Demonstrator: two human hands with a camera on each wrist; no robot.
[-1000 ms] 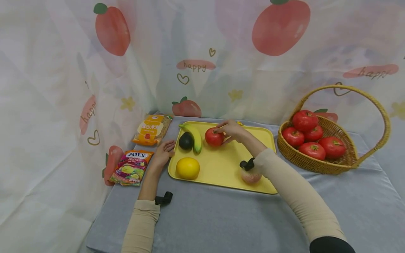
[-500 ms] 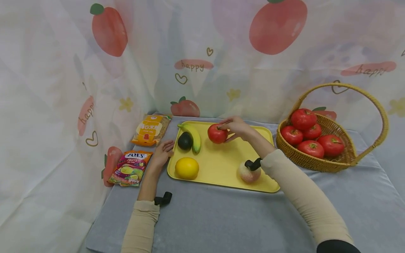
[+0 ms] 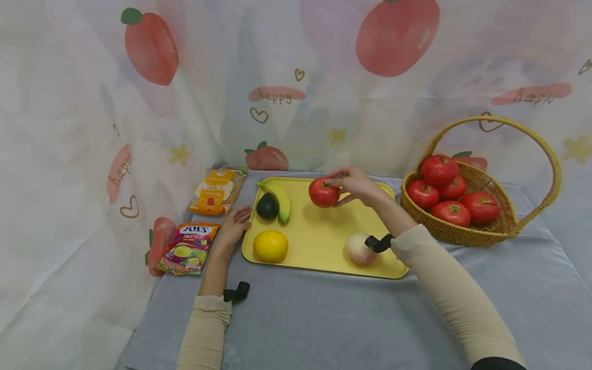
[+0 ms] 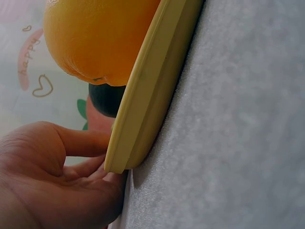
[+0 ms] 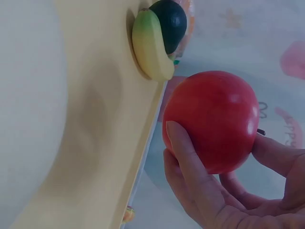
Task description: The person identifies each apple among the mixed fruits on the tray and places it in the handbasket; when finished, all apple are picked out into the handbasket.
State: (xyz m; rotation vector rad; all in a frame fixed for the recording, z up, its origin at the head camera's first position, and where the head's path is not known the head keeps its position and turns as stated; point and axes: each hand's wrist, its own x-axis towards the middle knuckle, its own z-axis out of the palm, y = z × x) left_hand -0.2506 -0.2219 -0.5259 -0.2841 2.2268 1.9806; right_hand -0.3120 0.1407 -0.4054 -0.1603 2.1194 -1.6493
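In the head view my right hand (image 3: pixel 356 185) holds a red apple (image 3: pixel 324 193) above the yellow tray (image 3: pixel 319 231), thumb near the stem and fingers round its side. The right wrist view shows the apple (image 5: pixel 212 121) raised, with a shadow on the tray beneath. My left hand (image 3: pixel 235 225) grips the tray's left edge; in the left wrist view the thumb lies over the rim (image 4: pixel 138 105) and the other fingers go below it. Nearby on the tray lie a banana (image 3: pixel 282 200), a dark avocado-like fruit (image 3: pixel 267 206) and a yellow-orange citrus fruit (image 3: pixel 270 246).
A pale pink peach (image 3: pixel 361 250) sits at the tray's front right, under the right wrist. To the right stands a wicker basket (image 3: pixel 472 237) with a tall handle and several red apples. Two food packets, orange (image 3: pixel 217 191) and purple (image 3: pixel 188 247), lie at the left. Printed curtain hangs behind.
My right hand has lifted the red apple off the tray and moved it to the right. The left hand stays at the tray's edge. The head view has shifted slightly.
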